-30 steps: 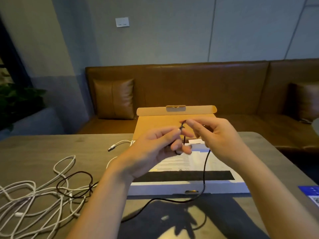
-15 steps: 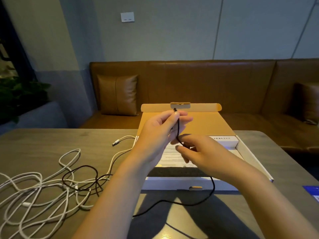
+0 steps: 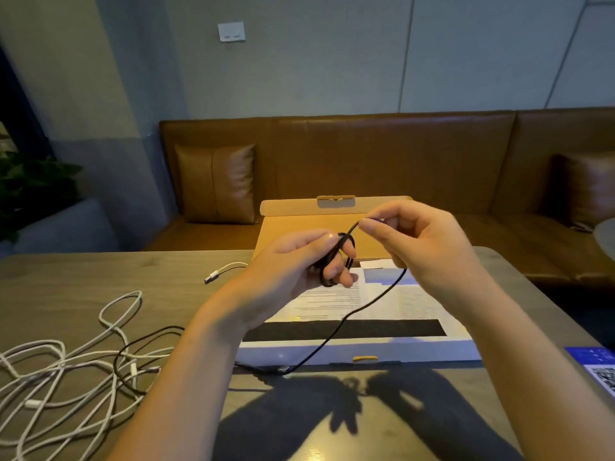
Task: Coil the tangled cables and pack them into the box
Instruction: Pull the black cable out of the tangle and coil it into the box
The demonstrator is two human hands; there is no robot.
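Observation:
A thin black cable (image 3: pixel 367 306) runs from my hands down over the open flat box (image 3: pixel 359 356) and left across the table into the tangle. My left hand (image 3: pixel 299 267) holds a small loop of it wound around its fingers. My right hand (image 3: pixel 419 242) pinches the same cable just right of the loop, above the box. A tangle of white cables (image 3: pixel 63 371) lies on the table at the left, with a black strand running through it. The box's brown lid (image 3: pixel 332 207) stands open at the back; papers lie inside.
One white cable's plug end (image 3: pixel 213 277) lies left of the box. A blue and white card (image 3: pixel 595 364) sits at the table's right edge. A brown leather bench with cushions (image 3: pixel 216 183) runs behind the table. The table's far edge is close behind the box.
My right hand rose from below my left hand to the upper right, drawing the black cable with it. A loop now sits around my left fingers.

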